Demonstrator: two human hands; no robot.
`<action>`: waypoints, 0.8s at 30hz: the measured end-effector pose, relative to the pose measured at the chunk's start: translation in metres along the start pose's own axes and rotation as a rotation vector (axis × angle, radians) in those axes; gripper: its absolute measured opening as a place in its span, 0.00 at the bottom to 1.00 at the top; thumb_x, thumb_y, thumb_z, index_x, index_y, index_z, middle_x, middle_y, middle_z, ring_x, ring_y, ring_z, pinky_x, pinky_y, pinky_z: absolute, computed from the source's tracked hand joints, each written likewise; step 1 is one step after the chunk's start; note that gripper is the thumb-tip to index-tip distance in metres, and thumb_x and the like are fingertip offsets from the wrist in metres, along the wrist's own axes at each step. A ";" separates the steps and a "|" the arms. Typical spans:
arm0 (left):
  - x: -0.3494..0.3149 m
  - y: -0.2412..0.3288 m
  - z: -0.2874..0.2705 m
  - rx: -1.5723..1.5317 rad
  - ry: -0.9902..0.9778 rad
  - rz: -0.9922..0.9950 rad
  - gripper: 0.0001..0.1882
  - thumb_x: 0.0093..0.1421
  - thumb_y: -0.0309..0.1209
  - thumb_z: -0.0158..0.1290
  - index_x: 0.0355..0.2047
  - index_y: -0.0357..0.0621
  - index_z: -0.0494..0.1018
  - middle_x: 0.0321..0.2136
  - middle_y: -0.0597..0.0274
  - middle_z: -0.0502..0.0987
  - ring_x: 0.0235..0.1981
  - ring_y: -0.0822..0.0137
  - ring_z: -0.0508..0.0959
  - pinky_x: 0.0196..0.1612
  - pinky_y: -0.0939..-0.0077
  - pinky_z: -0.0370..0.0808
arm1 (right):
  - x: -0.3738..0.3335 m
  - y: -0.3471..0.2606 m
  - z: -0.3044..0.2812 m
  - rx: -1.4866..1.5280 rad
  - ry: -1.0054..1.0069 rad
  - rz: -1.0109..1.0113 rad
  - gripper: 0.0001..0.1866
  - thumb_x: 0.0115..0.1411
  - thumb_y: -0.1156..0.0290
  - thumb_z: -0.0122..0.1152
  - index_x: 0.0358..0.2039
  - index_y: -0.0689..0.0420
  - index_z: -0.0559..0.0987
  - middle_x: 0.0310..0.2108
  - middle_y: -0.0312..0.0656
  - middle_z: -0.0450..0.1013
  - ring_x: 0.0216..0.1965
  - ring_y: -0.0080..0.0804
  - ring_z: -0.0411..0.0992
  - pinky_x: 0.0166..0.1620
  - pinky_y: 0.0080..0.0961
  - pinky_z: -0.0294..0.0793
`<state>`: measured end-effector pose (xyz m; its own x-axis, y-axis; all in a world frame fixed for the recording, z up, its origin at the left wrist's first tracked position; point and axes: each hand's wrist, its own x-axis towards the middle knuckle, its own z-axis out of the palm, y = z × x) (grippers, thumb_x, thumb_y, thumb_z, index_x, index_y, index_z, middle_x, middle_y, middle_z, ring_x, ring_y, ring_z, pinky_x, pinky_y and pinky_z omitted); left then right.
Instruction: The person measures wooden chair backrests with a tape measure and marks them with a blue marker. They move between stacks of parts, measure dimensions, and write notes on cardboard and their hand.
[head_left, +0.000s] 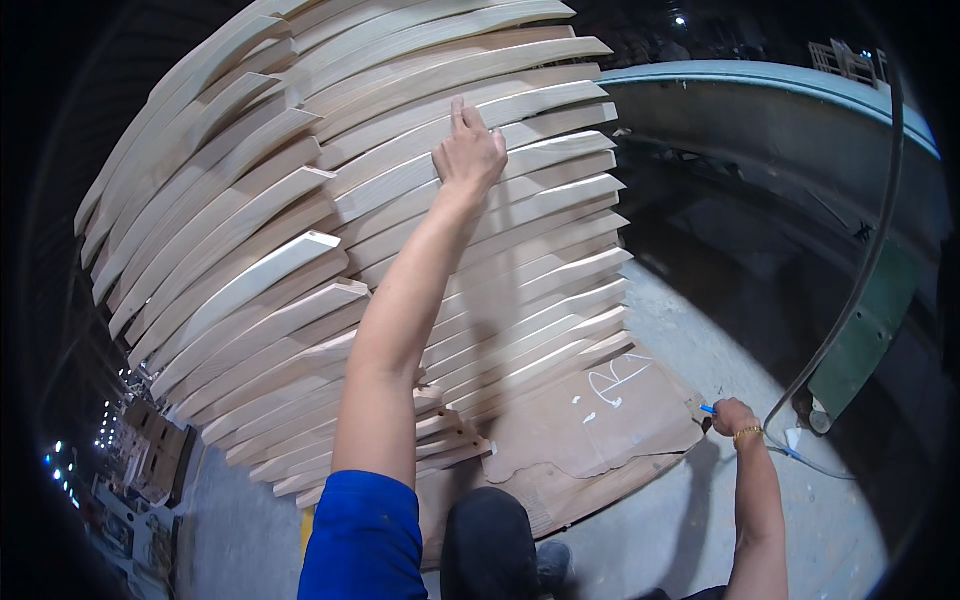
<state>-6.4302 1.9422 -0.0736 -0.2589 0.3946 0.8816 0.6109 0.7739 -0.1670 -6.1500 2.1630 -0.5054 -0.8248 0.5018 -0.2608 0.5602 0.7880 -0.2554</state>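
My left hand [470, 155] reaches up to a tall stack of curved wooden slats [560, 195], its first fingers stretched out against the slats' faces. Nothing shows in its grasp. Low on the right, my right hand [737, 417] is closed around a thin blue marker [708, 409], of which only a short blue end shows. That end is beside the right edge of a brown cardboard sheet [530, 425]. White handwritten strokes mark the sheet, which lies at the foot of the stack over a wooden board [600, 490]. A gold-coloured bracelet circles my right wrist.
A second column of slats [260, 270] adjoins on the left. Concrete floor [790, 520] lies to the right, crossed by shadow. Beyond stand a long machine bed [760, 95], a hanging cable [885, 200] and a green panel [865, 335]. My dark-trousered knee [488, 540] is near the board.
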 end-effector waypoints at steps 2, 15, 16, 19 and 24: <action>0.002 0.002 -0.001 -0.036 -0.001 -0.015 0.26 0.55 0.41 0.51 0.46 0.35 0.59 0.62 0.43 0.53 0.34 0.42 0.78 0.36 0.48 0.73 | 0.001 0.000 0.000 -0.007 -0.004 0.000 0.12 0.52 0.66 0.53 0.33 0.57 0.80 0.35 0.53 0.75 0.39 0.50 0.74 0.44 0.40 0.74; 0.057 0.001 -0.033 -0.046 0.103 -0.156 0.33 0.55 0.47 0.52 0.49 0.31 0.57 0.60 0.41 0.56 0.39 0.41 0.76 0.40 0.50 0.72 | 0.003 -0.007 -0.005 0.004 -0.013 0.026 0.14 0.50 0.66 0.54 0.35 0.58 0.80 0.38 0.52 0.75 0.42 0.48 0.74 0.45 0.38 0.74; 0.065 -0.003 -0.040 -0.027 0.041 -0.186 0.33 0.56 0.48 0.51 0.49 0.31 0.59 0.58 0.41 0.59 0.41 0.42 0.76 0.42 0.50 0.71 | 0.004 -0.008 -0.006 0.004 -0.016 0.017 0.14 0.51 0.66 0.55 0.35 0.58 0.80 0.38 0.52 0.75 0.42 0.47 0.74 0.45 0.39 0.74; 0.070 -0.004 -0.040 0.033 -0.044 -0.159 0.31 0.57 0.49 0.50 0.47 0.31 0.62 0.55 0.42 0.63 0.42 0.43 0.76 0.42 0.50 0.72 | 0.006 -0.006 0.001 -0.019 -0.043 0.032 0.14 0.51 0.66 0.55 0.36 0.58 0.80 0.39 0.52 0.75 0.42 0.47 0.74 0.46 0.38 0.74; 0.085 -0.008 -0.055 0.047 -0.149 -0.152 0.30 0.57 0.50 0.49 0.45 0.33 0.64 0.53 0.45 0.65 0.43 0.45 0.76 0.42 0.52 0.72 | 0.007 -0.001 0.001 0.008 -0.015 0.030 0.13 0.50 0.66 0.55 0.35 0.56 0.80 0.39 0.51 0.75 0.42 0.47 0.74 0.45 0.38 0.75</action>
<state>-6.4154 1.9424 0.0265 -0.4547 0.3379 0.8240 0.5216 0.8510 -0.0612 -6.1561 2.1657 -0.5079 -0.8065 0.5195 -0.2822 0.5851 0.7698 -0.2551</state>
